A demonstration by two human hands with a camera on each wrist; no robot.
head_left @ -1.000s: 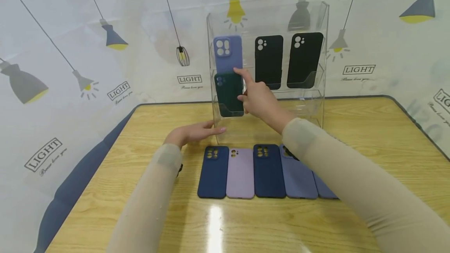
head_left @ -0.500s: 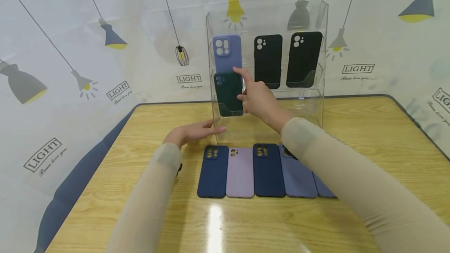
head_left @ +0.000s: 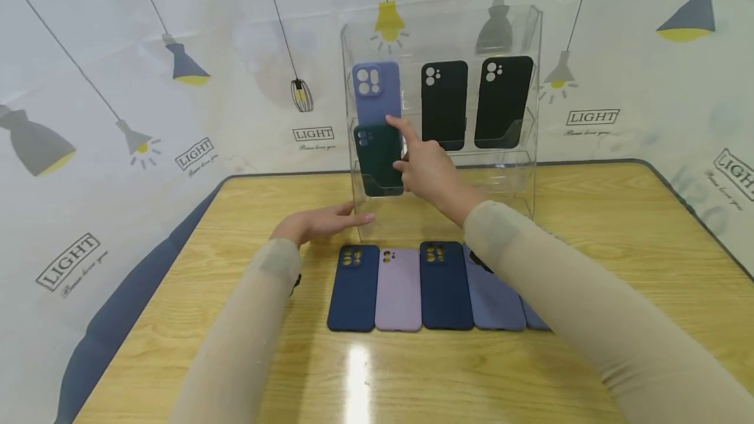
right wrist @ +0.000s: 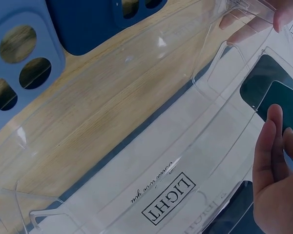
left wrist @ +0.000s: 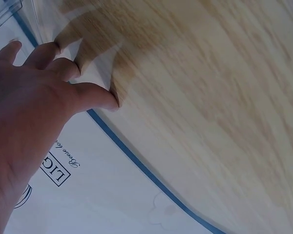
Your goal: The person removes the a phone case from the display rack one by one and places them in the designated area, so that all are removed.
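A clear acrylic display stand stands on the table. My right hand holds a dark green phone case at its top and right edge, with the case seated in a left pocket. Just behind it rises a lavender-blue phone case with a large camera cutout. Two black phone cases occupy the same upper tier, to the right. My left hand grips the stand's lower left edge, thumb in front and fingers behind. In the left wrist view its fingers are spread over the wood.
In front of the stand lies a row of phone cases: a navy one, a lilac one, another navy one and grey-blue ones, partly under my right sleeve. Lamp-printed cloth hangs behind the wooden table.
The head view has shifted slightly. Both hands and the phone cases keep their places relative to the stand.
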